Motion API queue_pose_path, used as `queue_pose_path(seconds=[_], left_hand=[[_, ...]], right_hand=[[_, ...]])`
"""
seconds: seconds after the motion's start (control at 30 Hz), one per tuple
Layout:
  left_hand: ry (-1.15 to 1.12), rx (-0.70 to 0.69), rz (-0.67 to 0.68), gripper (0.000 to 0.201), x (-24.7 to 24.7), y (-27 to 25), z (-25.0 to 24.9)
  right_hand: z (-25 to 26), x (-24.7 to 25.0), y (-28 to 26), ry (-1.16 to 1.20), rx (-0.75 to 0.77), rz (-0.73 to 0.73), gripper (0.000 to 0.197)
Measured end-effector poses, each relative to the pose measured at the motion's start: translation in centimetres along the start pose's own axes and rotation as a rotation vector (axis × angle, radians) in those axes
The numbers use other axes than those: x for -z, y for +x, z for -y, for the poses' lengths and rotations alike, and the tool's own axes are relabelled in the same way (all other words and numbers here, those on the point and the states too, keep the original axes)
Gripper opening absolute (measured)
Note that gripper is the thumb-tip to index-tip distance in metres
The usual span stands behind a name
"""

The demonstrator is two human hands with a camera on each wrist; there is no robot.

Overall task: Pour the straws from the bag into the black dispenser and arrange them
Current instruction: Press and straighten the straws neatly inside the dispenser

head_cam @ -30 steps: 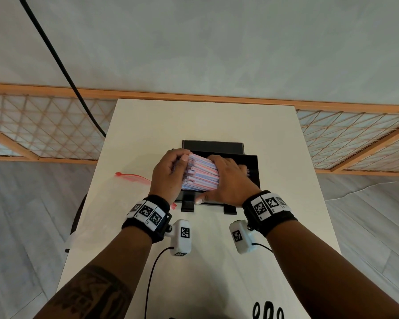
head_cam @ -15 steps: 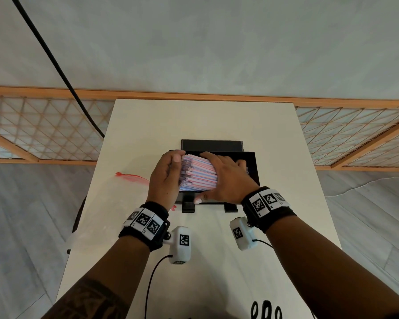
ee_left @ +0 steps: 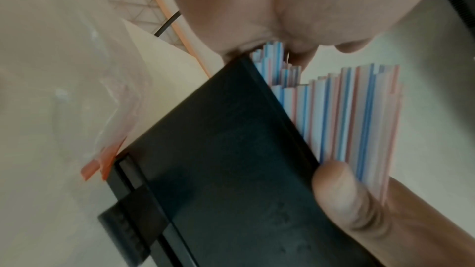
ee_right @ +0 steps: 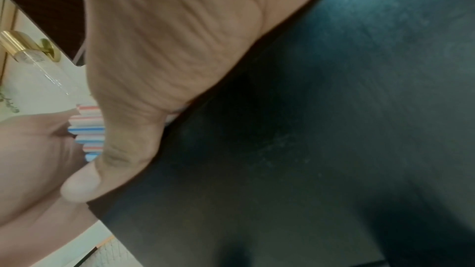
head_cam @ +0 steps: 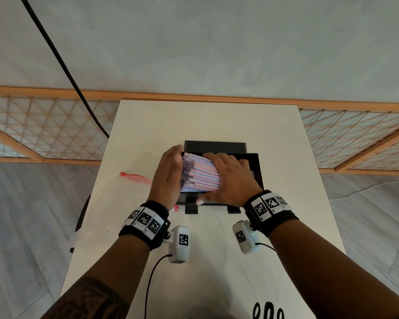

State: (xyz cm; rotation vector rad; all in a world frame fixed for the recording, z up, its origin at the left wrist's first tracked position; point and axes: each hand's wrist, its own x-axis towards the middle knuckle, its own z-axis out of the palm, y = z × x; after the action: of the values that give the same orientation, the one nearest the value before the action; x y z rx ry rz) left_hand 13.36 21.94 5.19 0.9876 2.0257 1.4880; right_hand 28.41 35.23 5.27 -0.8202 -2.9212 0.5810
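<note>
A black dispenser [head_cam: 258, 171] stands mid-table with its lid [head_cam: 214, 146] tipped up behind. A bundle of red, white and blue striped straws [head_cam: 199, 174] lies across its open top. My left hand [head_cam: 168, 174] presses flat against the straws' left ends; the left wrist view shows the uneven straw ends [ee_left: 347, 119] meeting my palm above the dispenser wall [ee_left: 218, 170]. My right hand [head_cam: 227, 178] wraps over the bundle, fingers on the far side and thumb [head_cam: 202, 200] along the near side. In the right wrist view, only a few straws [ee_right: 88, 129] show beside the dispenser front [ee_right: 334, 129].
The clear plastic bag [head_cam: 106, 210] with a red zip strip [head_cam: 134, 177] lies flat left of the dispenser, reaching the table's left edge. A black cable [head_cam: 62, 65] hangs at the far left. A coiled black cord [head_cam: 268, 313] sits at the near edge.
Both hands and the bundle have shifted slightly back over the dispenser. My right fingers have slid further left across the straws, and the left palm stays against the ends.
</note>
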Motion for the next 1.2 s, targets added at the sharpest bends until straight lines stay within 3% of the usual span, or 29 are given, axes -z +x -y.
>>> queue_pose_path(seconds=[0.13, 0.43, 0.57, 0.8, 0.93, 1.07, 1.2], left_hand=[[0.037, -0.061, -0.129, 0.049, -0.5, -0.9, 0.4], [0.073, -0.026, 0.020, 0.060, -0.6, -1.6, 0.2], [0.121, -0.037, 0.093, 0.074, -0.2, -1.4, -0.2], [0.140, -0.036, 0.080, 0.089, -0.2, -1.4, 0.1], [0.062, -0.066, 0.053, 0.086, -0.3, -1.8, 0.4], [0.095, -0.114, -0.008, 0.083, -0.6, -2.0, 0.4], [0.109, -0.099, -0.035, 0.085, -0.9, -2.4, 0.5]], right_hand=[[-0.2, -0.2, -0.1, -0.003, -0.015, 0.009, 0.124], [-0.3, -0.3, -0.2, 0.073, 0.016, -0.082, 0.120], [-0.4, -0.4, 0.1, 0.089, 0.015, 0.037, 0.124], [-0.4, -0.4, -0.1, 0.141, 0.020, 0.036, 0.120], [-0.4, -0.5, -0.1, 0.163, 0.014, 0.090, 0.121], [-0.5, -0.5, -0.2, 0.146, 0.032, 0.015, 0.122], [-0.6, -0.3, 0.2, 0.164, -0.001, 0.115, 0.127]])
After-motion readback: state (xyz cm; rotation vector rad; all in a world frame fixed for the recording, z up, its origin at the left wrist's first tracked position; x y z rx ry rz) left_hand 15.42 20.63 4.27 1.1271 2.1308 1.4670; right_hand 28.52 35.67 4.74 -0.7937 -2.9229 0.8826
